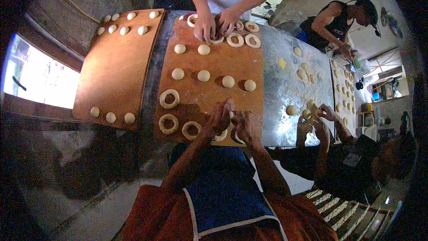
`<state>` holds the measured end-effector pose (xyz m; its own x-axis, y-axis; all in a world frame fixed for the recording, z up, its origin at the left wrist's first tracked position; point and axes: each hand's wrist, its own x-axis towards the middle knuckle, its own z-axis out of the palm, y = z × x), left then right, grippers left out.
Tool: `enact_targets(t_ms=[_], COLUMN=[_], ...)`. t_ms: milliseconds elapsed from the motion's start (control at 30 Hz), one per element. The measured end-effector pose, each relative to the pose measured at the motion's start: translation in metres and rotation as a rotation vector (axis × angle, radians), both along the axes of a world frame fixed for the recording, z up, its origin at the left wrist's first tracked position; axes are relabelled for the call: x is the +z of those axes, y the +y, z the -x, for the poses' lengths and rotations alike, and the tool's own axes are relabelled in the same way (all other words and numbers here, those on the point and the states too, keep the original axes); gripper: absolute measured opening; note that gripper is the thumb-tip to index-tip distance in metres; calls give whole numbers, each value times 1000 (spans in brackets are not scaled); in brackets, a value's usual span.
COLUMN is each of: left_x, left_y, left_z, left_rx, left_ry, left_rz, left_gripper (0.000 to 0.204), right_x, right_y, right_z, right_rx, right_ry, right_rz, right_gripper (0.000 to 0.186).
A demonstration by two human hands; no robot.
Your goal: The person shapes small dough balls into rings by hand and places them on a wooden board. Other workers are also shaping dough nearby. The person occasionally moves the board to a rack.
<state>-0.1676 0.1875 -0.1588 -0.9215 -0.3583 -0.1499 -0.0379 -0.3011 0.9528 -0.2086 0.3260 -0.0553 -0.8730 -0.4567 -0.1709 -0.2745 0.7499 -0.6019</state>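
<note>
Near the front edge of the wooden board, my left hand and my right hand come together with bent fingers around a piece of pale dough. My fingers hide most of it, so its shape cannot be made out. Dough rings lie close by: one beside my left wrist, others at the board's left edge, and more partly covered under my hands. Beyond my hands sit several round dough balls, such as one in the middle.
Across the board a person's hands work among dough rings. Another board with dough balls lies left. On the right, a floury metal tabletop holds dough pieces, where another person's hands work. A person in a cap stands farther back.
</note>
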Motion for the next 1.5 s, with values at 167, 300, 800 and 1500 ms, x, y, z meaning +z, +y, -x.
enact_targets(t_ms=[167,300,800,1500], left_x=[6,-6,54,124], left_y=[-17,-25,-141,-130], left_z=[-11,-17,-50,-37], left_rx=[21,26,186,75], left_ry=[94,142,-278,-303], left_rz=[14,47,519,1307], left_gripper=[31,28,42,29], right_x=[-77,-96,16,-30], right_y=[31,45,-105,187], right_z=[1,-3,7,63], right_rx=[342,431,223,-492], right_ry=[642,501,-281,405], right_rz=[8,23,365,-22], right_gripper=[39,49,34,39])
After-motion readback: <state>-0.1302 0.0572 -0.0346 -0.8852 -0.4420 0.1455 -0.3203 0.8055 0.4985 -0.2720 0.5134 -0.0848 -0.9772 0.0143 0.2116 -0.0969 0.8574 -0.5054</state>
